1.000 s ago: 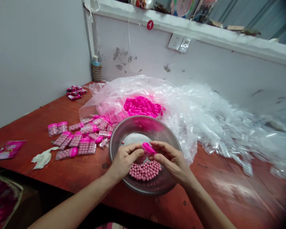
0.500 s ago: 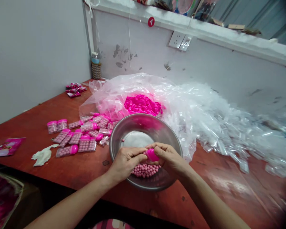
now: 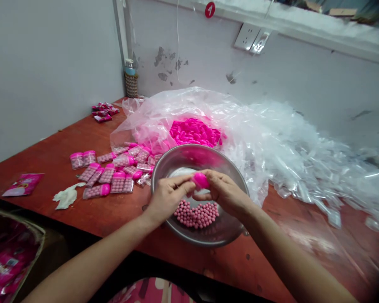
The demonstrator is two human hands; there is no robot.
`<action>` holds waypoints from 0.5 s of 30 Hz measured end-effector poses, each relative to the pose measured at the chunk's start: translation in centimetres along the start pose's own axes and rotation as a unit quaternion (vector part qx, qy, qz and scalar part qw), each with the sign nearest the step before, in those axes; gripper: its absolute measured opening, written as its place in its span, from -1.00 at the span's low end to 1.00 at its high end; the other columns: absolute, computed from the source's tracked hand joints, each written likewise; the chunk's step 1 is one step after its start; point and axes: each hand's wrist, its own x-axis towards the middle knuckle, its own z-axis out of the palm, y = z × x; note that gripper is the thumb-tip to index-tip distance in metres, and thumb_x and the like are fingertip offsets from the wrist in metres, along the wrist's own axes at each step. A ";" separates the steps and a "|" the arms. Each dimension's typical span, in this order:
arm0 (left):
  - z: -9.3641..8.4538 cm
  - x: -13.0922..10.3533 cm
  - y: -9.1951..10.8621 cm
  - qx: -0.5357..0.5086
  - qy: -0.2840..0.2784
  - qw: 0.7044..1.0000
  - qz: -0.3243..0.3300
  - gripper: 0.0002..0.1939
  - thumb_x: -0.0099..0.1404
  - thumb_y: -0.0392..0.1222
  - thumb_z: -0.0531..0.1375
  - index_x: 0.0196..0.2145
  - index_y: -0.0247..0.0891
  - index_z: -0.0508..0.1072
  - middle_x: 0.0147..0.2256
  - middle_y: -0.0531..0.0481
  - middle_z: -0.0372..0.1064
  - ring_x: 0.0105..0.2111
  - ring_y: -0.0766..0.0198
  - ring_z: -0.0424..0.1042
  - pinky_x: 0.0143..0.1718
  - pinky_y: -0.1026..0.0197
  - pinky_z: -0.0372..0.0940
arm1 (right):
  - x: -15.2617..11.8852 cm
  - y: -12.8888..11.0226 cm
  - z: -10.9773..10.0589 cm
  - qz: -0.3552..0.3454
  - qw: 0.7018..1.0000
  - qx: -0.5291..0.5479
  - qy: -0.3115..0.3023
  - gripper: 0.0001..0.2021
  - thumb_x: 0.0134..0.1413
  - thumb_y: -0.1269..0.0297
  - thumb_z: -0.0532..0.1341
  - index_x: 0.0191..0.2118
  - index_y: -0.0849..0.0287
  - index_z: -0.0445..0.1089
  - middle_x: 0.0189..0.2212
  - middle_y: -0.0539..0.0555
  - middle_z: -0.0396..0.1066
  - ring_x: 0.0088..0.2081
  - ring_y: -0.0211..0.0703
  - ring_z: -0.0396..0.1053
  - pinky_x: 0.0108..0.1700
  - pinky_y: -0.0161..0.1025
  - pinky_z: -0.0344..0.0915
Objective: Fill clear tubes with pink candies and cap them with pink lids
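Over a steel bowl [image 3: 236, 181], both my hands hold one small bottle with a bright pink cap [image 3: 201, 180]. My left hand [image 3: 169, 198] pinches it from the left, its fingers hiding most of the bottle's body. On the other side, my right hand [image 3: 225, 193] grips around the cap with thumb and fingers. Loose pink balls [image 3: 197, 214] lie in the near part of the bowl, below the hands. To the left is a pile of clear, flat bottles [image 3: 118, 181] filled with pink balls and closed with pink caps.
Behind the bowl, loose pink caps [image 3: 194, 132] sit in a clear plastic bag [image 3: 139, 126]. Many clear empty bottles [image 3: 316, 176] spread to the right. A white scrap [image 3: 68, 195], a pink packet [image 3: 23, 185] and small sachets [image 3: 104, 111] lie left. A box of packets [image 3: 12, 261] stands lower left.
The view has tipped down and shifted slightly left. Both hands have risen a little over the bowl, still holding the bottle, and more of the loose balls shows below.
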 end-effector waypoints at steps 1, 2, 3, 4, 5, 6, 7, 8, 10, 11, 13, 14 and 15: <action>-0.9 0.8 0.2 0.006 0.031 0.999 0.008 -0.71 0.22 -0.15 0.16 -0.11 -0.24 0.47 -0.38 0.00 0.48 -0.38 0.23 0.43 -0.32 0.25 0.33 | 0.6 -0.3 -0.3 -0.015 0.999 -0.051 -0.002 -0.61 0.06 -0.02 0.14 -0.14 0.18 0.37 -0.17 0.13 0.38 -0.22 -0.16 0.38 -0.26 -0.20 0.39; -1.9 1.7 0.3 0.023 0.066 0.997 0.020 -0.69 0.22 -0.14 0.16 -0.09 -0.26 0.46 -0.35 -0.02 0.49 -0.37 0.23 0.43 -0.31 0.23 0.34 | 1.2 -0.5 -0.7 -0.025 0.993 -0.112 0.003 -0.61 0.07 -0.02 0.13 -0.10 0.16 0.35 -0.11 0.13 0.35 -0.16 -0.13 0.36 -0.22 -0.18 0.38; -3.2 2.7 0.2 0.046 0.103 0.993 0.034 -0.67 0.21 -0.13 0.16 -0.09 -0.28 0.46 -0.30 -0.05 0.49 -0.34 0.20 0.44 -0.27 0.20 0.35 | 1.8 -0.6 -1.0 -0.029 0.983 -0.181 0.009 -0.62 0.08 0.01 0.13 -0.09 0.16 0.35 -0.09 0.14 0.34 -0.14 -0.12 0.35 -0.20 -0.18 0.37; -4.5 3.6 0.0 0.070 0.137 0.987 0.050 -0.66 0.21 -0.12 0.16 -0.08 -0.31 0.45 -0.23 -0.09 0.48 -0.28 0.17 0.44 -0.21 0.16 0.35 | 2.4 -0.4 -1.4 -0.026 0.967 -0.252 0.012 -0.65 0.07 0.06 0.15 -0.10 0.17 0.36 -0.10 0.14 0.36 -0.15 -0.11 0.36 -0.20 -0.17 0.36; -5.8 4.4 -0.4 0.092 0.155 0.982 0.060 -0.63 0.21 -0.12 0.16 -0.05 -0.33 0.42 -0.16 -0.12 0.45 -0.20 0.14 0.43 -0.14 0.13 0.34 | 3.0 -0.2 -1.6 -0.019 0.947 -0.321 0.011 -0.68 0.05 0.10 0.16 -0.12 0.18 0.38 -0.14 0.14 0.39 -0.18 -0.10 0.38 -0.20 -0.17 0.35; -7.1 5.1 -0.9 0.110 0.165 0.978 0.065 -0.60 0.20 -0.12 0.16 -0.02 -0.34 0.39 -0.10 -0.15 0.42 -0.14 0.11 0.41 -0.08 0.10 0.32 | 3.4 0.0 -1.8 -0.014 0.925 -0.381 0.007 -0.71 0.04 0.14 0.18 -0.16 0.20 0.40 -0.19 0.14 0.43 -0.22 -0.09 0.39 -0.21 -0.16 0.34; -8.1 5.5 -1.4 0.126 0.167 0.976 0.065 -0.56 0.20 -0.12 0.16 0.02 -0.34 0.35 -0.06 -0.16 0.39 -0.08 0.10 0.38 -0.03 0.09 0.29 | 3.6 0.2 -1.9 -0.011 0.905 -0.426 0.003 -0.74 0.03 0.17 0.18 -0.19 0.21 0.42 -0.23 0.14 0.45 -0.24 -0.08 0.40 -0.21 -0.16 0.32; -8.9 5.6 -1.9 0.140 0.165 0.974 0.062 -0.52 0.19 -0.12 0.16 0.05 -0.32 0.31 -0.02 -0.16 0.36 -0.03 0.10 0.35 0.01 0.08 0.26 | 3.6 0.4 -1.9 -0.014 0.890 -0.455 0.003 -0.76 0.02 0.20 0.18 -0.22 0.21 0.44 -0.26 0.13 0.46 -0.25 -0.08 0.40 -0.21 -0.16 0.31; -9.4 5.0 -2.5 0.169 0.163 0.971 0.051 -0.50 0.20 -0.09 0.15 0.08 -0.27 0.28 0.01 -0.14 0.32 0.02 0.12 0.31 0.07 0.08 0.20 | 2.8 0.3 -1.7 -0.028 0.884 -0.465 0.018 -0.79 0.00 0.22 0.19 -0.26 0.19 0.45 -0.31 0.10 0.48 -0.29 -0.11 0.41 -0.25 -0.21 0.30; -9.3 4.4 -2.7 0.184 0.166 0.968 0.041 -0.52 0.21 -0.07 0.13 0.06 -0.25 0.30 0.01 -0.11 0.33 0.01 0.13 0.31 0.08 0.07 0.19 | 2.0 0.2 -1.7 -0.039 0.894 -0.446 0.035 -0.79 0.00 0.22 0.19 -0.26 0.19 0.45 -0.35 0.08 0.48 -0.32 -0.14 0.41 -0.29 -0.24 0.31; -8.5 3.1 -3.0 0.237 0.168 0.957 0.009 -0.58 0.20 -0.01 0.11 0.00 -0.16 0.36 -0.02 -0.03 0.36 0.01 0.12 0.32 0.09 0.04 0.17 | 0.2 -0.2 -2.3 -0.074 0.917 -0.377 0.104 -0.78 0.01 0.20 0.17 -0.26 0.19 0.44 -0.44 0.05 0.46 -0.40 -0.20 0.40 -0.38 -0.29 0.31; -8.0 2.4 -3.2 0.259 0.170 0.951 -0.006 -0.57 0.19 0.03 0.11 0.00 -0.10 0.36 -0.01 0.01 0.36 0.01 0.10 0.31 0.09 0.01 0.17 | -0.8 -0.4 -3.0 -0.099 0.920 -0.343 0.161 -0.77 0.02 0.18 0.16 -0.26 0.20 0.43 -0.47 0.04 0.44 -0.43 -0.22 0.39 -0.41 -0.31 0.31; -7.6 1.9 -3.5 0.283 0.170 0.944 -0.006 -0.55 0.19 0.07 0.10 0.02 -0.05 0.35 0.00 0.04 0.35 0.01 0.09 0.32 0.09 0.00 0.17 | -1.8 -0.4 -4.1 -0.122 0.909 -0.322 0.233 -0.75 0.03 0.15 0.14 -0.25 0.20 0.41 -0.48 0.03 0.42 -0.45 -0.24 0.38 -0.43 -0.32 0.31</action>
